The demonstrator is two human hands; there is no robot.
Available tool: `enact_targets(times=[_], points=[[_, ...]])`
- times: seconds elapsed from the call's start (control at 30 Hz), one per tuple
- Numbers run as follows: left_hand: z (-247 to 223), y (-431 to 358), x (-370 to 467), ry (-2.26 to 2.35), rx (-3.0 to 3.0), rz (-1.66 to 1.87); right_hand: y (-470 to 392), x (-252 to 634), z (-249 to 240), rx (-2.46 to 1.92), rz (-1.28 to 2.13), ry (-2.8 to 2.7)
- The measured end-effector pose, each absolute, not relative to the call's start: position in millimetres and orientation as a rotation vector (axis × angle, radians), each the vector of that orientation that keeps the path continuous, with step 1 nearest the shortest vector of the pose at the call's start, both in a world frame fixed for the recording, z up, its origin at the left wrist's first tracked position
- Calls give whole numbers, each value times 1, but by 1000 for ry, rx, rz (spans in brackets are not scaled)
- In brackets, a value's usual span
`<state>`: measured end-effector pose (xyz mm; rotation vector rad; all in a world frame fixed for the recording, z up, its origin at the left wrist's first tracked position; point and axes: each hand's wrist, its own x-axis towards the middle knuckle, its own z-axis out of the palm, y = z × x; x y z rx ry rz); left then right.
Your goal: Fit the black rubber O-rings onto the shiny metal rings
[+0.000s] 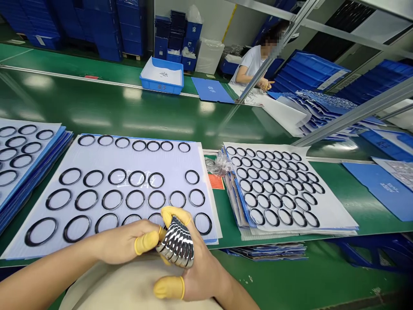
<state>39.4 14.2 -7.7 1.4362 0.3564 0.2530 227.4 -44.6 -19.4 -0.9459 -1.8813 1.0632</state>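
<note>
Several shiny metal rings point(178, 245) are stacked together in my right hand point(196, 262), whose fingers wear yellow finger cots and curl round the stack, the thumb lying apart below it. My left hand point(135, 241) touches the left side of the stack with its fingertips; its thumb and forefinger are bent, and some fingers are hidden behind the rings. Beyond both hands, dark rings point(125, 199) lie in rows on a white sheet point(151, 160). One row on that sheet has a gap towards its right end.
Ring-covered sheets point(334, 211) are stacked at the right, another ring stack point(30, 172) at the left. A clear plastic bag point(222, 162) lies between. Across the green conveyor point(109, 110) are a blue tray point(162, 86), a metal post point(274, 56) and a seated person point(250, 64).
</note>
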Motion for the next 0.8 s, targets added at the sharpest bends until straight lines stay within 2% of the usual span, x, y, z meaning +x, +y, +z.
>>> enact_targets(times=[0.13, 0.23, 0.43, 0.63, 0.8], points=[[-15, 15, 46, 454, 1175, 293, -47, 223, -25, -960, 821, -1918], [-17, 14, 48, 520, 1047, 285, -46, 222, -25, -988, 761, -1904], [-12, 15, 48, 517, 1130, 291, -47, 219, -30, -923, 592, -2000], [0, 16, 38, 543, 1738, 580, -50, 222, -36, -909, 1035, -1897], [5, 12, 31, 531, 2193, 668, -47, 222, -33, -780, 1333, -1684]])
